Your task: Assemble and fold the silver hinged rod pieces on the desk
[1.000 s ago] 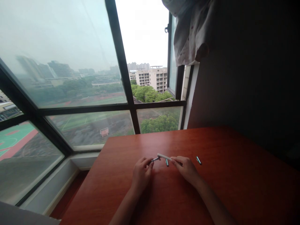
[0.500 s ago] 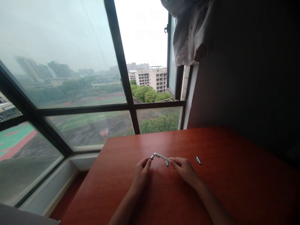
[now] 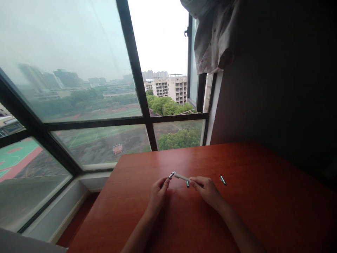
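White pen barrel [image 3: 180, 176] hung just above the table [image 3: 263, 196] centre, long axis L-R, approx parallel w/ window-side edge. Your right hand [image 3: 207, 191] pinched its right end; left hand [image 3: 158, 195] pinched the metal tip [image 3: 171, 174] opposite.

High-rise flat; big window [image 3: 92, 88]; hung shirt [image 3: 213, 42]; wooden table [image 3: 263, 196]

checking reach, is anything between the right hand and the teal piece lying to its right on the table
Nothing visible: only bare table lies between the right hand, which pinches the white pen, and the teal piece.
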The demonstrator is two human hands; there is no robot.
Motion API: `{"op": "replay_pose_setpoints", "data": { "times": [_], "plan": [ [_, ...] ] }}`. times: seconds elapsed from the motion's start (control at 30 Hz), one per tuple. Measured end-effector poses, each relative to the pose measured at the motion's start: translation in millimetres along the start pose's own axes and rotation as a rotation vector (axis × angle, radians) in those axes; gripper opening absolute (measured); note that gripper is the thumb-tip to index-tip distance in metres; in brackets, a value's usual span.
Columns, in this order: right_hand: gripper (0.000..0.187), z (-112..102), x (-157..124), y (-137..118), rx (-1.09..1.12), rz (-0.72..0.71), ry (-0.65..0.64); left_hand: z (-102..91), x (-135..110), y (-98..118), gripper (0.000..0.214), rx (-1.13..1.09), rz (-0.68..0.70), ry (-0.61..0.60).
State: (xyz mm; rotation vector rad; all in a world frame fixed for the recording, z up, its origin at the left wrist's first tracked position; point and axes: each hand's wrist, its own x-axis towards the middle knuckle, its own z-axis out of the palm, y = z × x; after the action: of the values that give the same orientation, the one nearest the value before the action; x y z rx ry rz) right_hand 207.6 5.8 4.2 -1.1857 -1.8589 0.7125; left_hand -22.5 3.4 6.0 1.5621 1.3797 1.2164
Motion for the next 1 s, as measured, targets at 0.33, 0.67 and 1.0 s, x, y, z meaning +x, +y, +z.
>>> {"op": "replay_pose_setpoints", "data": {
  "times": [0.33, 0.67, 1.0],
  "plan": [
    [0.038, 4, 0, 5, -0.115, -0.012, 0.074, -0.7, 0, 0, 0.039, 0.008, 0.01, -0.008],
    [0.032, 5, -3, -2, -0.245, -0.045, 0.091, 2.6, -1, 1, 0.037, -0.039, -0.013, -0.018],
    [0.04, 5, -1, -6, -0.048, -0.044, 0.095, -0.6, 0, 0, 0.044, -0.293, -0.185, -0.118]
  ]
}}
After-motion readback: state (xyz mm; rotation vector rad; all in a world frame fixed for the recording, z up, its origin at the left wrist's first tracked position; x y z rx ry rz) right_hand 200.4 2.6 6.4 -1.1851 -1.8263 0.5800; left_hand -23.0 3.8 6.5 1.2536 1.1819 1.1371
